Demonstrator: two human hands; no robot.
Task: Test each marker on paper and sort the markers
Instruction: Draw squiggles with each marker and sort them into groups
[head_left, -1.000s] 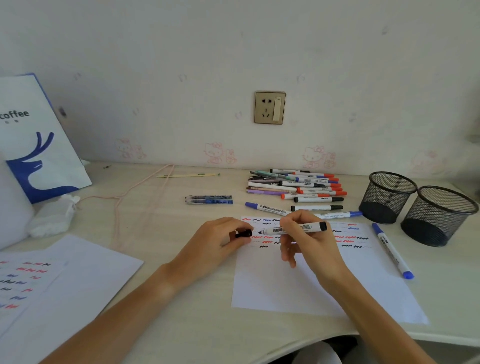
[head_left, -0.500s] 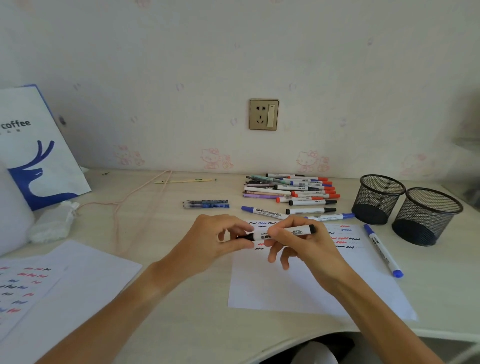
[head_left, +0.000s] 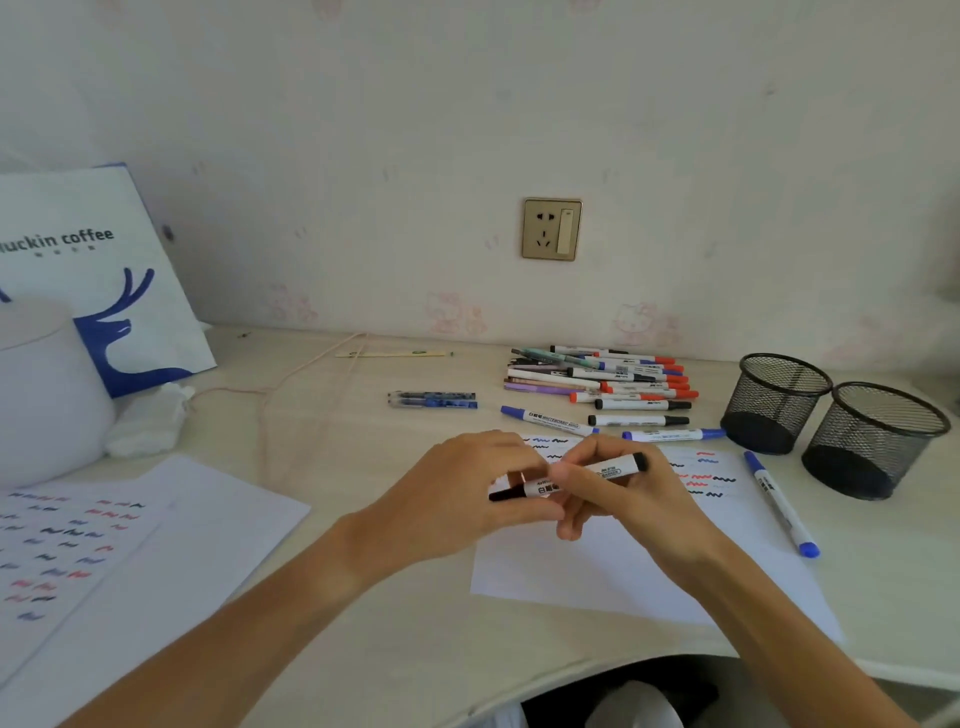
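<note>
Fingers of both hands pinch one white whiteboard marker with black ends at the frame's centre, above the white test sheet with coloured squiggles. The left hand curls round the black cap end; the right hand grips the barrel. The cap seems seated, though fingers hide the joint. A second ago cap and marker were apart; now they meet, and the marker is lifted off the sheet.
</note>
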